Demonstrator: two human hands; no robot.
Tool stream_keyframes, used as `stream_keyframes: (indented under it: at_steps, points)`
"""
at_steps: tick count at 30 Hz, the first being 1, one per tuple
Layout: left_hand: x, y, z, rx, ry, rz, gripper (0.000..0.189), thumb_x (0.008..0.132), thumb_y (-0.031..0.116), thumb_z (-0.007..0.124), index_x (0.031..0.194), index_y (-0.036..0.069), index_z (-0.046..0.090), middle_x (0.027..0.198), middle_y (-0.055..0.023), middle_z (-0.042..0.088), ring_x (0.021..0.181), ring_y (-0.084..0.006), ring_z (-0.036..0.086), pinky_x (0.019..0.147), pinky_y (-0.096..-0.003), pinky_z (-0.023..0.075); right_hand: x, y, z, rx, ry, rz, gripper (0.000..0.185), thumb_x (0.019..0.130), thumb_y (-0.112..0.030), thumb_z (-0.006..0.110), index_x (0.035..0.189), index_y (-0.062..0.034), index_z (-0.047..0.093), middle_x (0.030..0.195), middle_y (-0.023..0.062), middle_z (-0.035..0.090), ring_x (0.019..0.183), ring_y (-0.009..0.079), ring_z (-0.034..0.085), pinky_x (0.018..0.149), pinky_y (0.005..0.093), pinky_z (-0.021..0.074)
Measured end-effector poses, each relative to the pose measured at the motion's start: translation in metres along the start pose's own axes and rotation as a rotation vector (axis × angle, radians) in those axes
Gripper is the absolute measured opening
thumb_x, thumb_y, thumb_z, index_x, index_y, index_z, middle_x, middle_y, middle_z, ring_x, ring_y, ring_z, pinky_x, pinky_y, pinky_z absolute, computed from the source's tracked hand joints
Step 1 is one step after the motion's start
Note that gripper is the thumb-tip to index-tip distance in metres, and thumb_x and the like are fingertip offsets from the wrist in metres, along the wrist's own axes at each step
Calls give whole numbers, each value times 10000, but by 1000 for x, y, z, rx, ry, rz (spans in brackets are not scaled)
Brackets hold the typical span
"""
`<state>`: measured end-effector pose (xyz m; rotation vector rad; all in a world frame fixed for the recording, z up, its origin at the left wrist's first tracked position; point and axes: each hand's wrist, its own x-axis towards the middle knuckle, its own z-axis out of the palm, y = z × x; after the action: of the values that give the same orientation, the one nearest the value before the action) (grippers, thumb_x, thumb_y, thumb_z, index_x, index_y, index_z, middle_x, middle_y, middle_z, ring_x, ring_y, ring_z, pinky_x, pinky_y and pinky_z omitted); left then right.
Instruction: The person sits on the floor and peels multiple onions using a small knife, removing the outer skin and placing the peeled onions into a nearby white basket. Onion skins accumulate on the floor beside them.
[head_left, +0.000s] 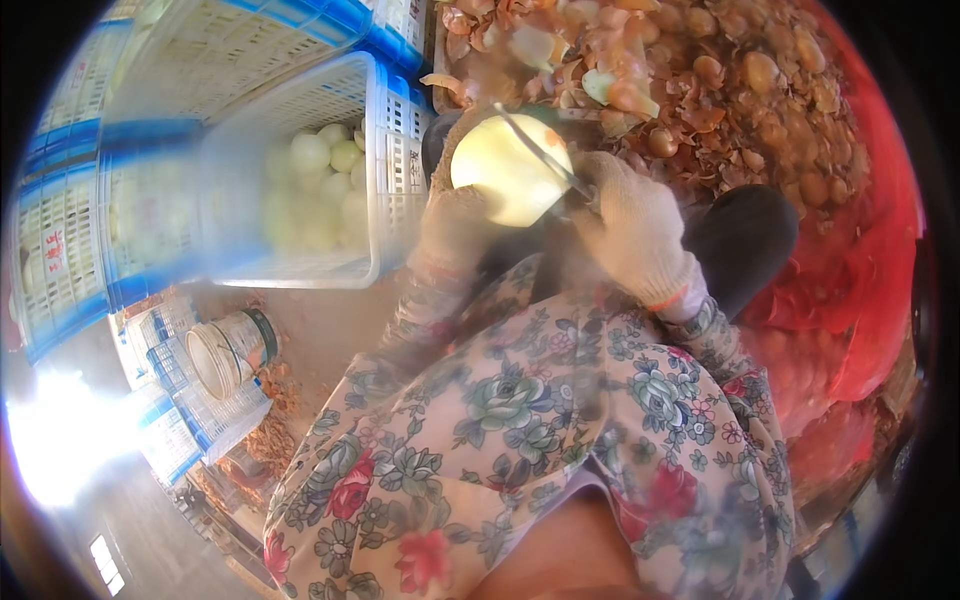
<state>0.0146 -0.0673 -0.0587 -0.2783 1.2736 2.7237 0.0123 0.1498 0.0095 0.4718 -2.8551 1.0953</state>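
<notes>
In front of me my left hand (454, 221), in a knitted work glove, holds a large peeled onion (491, 169). A small brown patch shows on the onion's upper right. My right hand (634, 221), gloved as well, grips a knife whose narrow metal blade (532, 142) lies across the onion's face. The knife's handle is mostly hidden inside the right fist. To the left, a white plastic crate (375, 172) with perforated sides contains several peeled onions (322, 172).
Loose skins and unpeeled onions (705, 97) heap up beyond my hands. Red mesh sacks (840, 315) bulge at right. Blue-and-white crates (64, 255) are stacked at far left. A white bucket (225, 352) lies tipped over smaller crates (225, 420), near skins on the floor.
</notes>
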Motion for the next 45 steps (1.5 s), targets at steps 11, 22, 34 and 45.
stream_keyframes:
  at_steps: [11,22,34,45]
  points:
    - [1,4,10,-53,67,17,788,751,305,729,1411,5,421,1328,-217,521,1211,-364,541,1048,-484,440,-14,116,32,-490,-81,-346,175,841,-218,594,817,-67,679,883,105,578,709,275,625,590,384,511]
    - [54,133,-25,1625,1073,592,872,798,280,766,1495,14,315,1427,-257,446,1216,-343,546,977,-403,475,-18,161,-130,244,71,567,227,918,-190,611,1088,-41,614,707,53,599,582,124,593,546,305,486]
    - [144,-104,29,2024,-261,521,839,736,379,768,1410,13,427,1432,-228,439,1344,-456,374,1094,-479,371,54,340,-19,-696,-654,165,170,865,-106,584,858,-39,741,919,165,725,881,288,708,789,378,578]
    - [99,-90,100,2312,-320,-171,950,653,483,771,1399,11,419,1426,-197,435,1348,-411,355,1078,-536,297,49,352,0,-680,-459,92,181,885,-131,569,958,-50,713,973,159,708,949,286,691,768,363,563]
